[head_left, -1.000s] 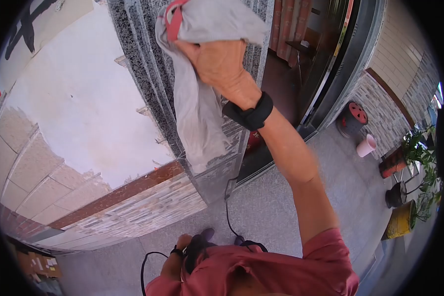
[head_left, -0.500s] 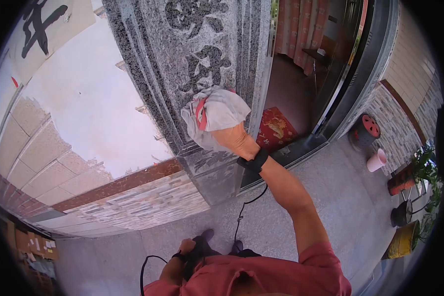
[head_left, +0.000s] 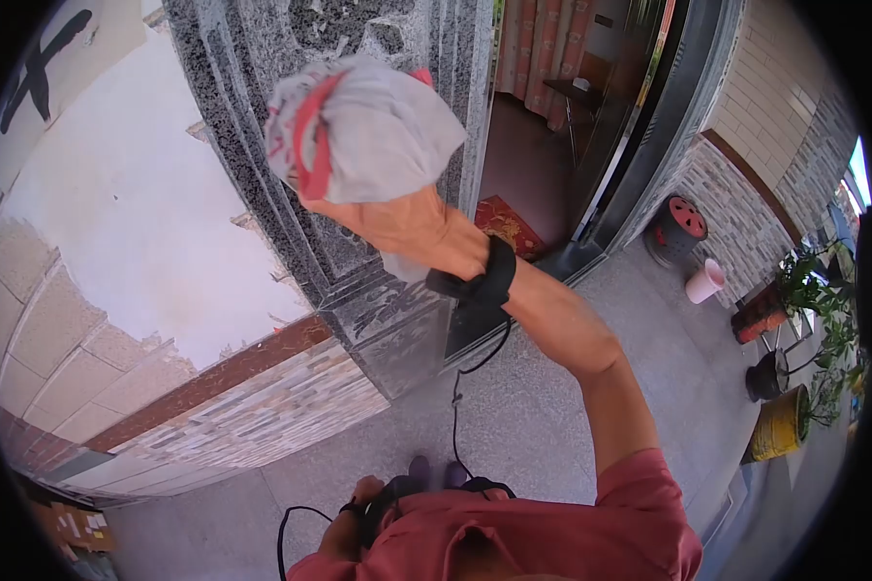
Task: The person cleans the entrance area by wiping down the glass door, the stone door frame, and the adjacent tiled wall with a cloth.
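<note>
My right hand (head_left: 397,225) is raised in front of the carved stone pillar (head_left: 252,126), closed on a bunched grey cloth (head_left: 388,131) with red trim. The cloth covers most of its fingers and hides part of the pillar's carving. A black band (head_left: 489,276) circles that wrist. Low by my waist is my left hand (head_left: 366,487), small in view beside dark clothing; its fingers are too small to make out, and so is anything in them.
Left of the pillar is a wall with a white patch (head_left: 136,194). An open doorway (head_left: 523,155) with a red mat (head_left: 507,226) lies to the right. Farther right stand a pink bucket (head_left: 705,281), a dark round container (head_left: 676,230) and potted plants (head_left: 780,426). A black cable (head_left: 457,397) hangs near my feet.
My right hand first came down the pillar with the cloth, then moved up and left. The cloth, hanging long at first, is now bunched. My left hand stays low.
</note>
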`<state>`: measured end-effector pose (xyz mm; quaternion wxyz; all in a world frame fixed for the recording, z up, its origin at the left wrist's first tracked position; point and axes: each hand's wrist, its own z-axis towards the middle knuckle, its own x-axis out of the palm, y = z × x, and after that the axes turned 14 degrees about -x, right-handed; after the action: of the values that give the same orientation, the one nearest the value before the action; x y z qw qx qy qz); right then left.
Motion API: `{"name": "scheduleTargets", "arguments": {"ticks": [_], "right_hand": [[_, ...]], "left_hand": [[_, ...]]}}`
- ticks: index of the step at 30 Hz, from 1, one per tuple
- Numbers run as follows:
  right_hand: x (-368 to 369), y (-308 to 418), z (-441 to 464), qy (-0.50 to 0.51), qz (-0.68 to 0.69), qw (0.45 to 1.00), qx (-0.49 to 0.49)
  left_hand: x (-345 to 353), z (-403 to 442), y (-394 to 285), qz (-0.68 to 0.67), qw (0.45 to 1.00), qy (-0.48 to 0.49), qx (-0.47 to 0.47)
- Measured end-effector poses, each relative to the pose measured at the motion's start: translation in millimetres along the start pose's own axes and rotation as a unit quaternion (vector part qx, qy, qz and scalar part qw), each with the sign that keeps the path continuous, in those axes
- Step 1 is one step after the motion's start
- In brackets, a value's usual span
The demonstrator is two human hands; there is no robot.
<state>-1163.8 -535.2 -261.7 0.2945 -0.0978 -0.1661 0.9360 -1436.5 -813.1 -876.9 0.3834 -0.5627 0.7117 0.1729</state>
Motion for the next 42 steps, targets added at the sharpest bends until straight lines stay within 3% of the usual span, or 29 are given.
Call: {"name": "scheduleTargets", "arguments": {"ticks": [1,4,7,8,11,14,17,20,22,24,25,30,34,37,38,42], "right_hand": [[11,-14,15,-0.004,-0.034,0.997,-0.070],[17,-44,31,0.218,-0.038,0.967,-0.124],[6,-61,23,0.177,0.193,0.963,0.072],[-11,-58,32,0.262,0.056,0.962,0.050],[-28,-76,8,0.165,0.026,0.986,0.010],[-55,-85,-5,0.175,-0.023,0.984,0.015],[-66,-79,-32,0.149,0.033,0.975,0.161],[-46,-87,-86,-0.030,0.069,0.981,0.179],[-46,-93,-92,0.017,0.113,0.950,0.291],[-55,-84,-51,0.098,-0.039,0.991,0.079],[-60,-79,-31,0.110,-0.122,0.986,-0.027],[-20,-90,83,0.090,-0.060,0.979,-0.174],[2,-87,143,0.104,-0.005,0.977,-0.186],[0,-99,144,0.115,-0.073,0.965,-0.223],[-6,-106,140,0.105,-0.085,0.960,-0.244],[-51,-130,117,0.159,-0.115,0.967,-0.162]], "left_hand": [[0,6,4,-0.010,1.000,-0.023,0.008],[-2,13,16,-0.004,0.998,-0.058,0.033],[-3,25,17,0.012,0.998,-0.042,0.052],[-5,31,21,0.019,0.998,-0.036,0.054],[-8,44,31,0.038,0.995,-0.045,0.084],[-13,58,35,0.060,0.992,-0.069,0.090],[-17,68,32,0.047,0.989,-0.106,0.089],[-8,76,32,-0.002,0.992,-0.110,0.057],[0,75,24,-0.027,0.992,-0.117,0.033],[1,66,12,0.013,0.996,-0.080,0.029],[0,65,5,0.032,0.997,-0.062,0.030],[11,59,-14,-0.007,0.992,-0.129,0.006],[15,52,-16,-0.042,0.983,-0.180,-0.020],[19,45,-10,-0.033,0.993,-0.112,0.002],[24,41,-9,-0.055,0.990,-0.129,-0.019],[13,50,-15,-0.010,0.992,-0.128,0.019]]}}
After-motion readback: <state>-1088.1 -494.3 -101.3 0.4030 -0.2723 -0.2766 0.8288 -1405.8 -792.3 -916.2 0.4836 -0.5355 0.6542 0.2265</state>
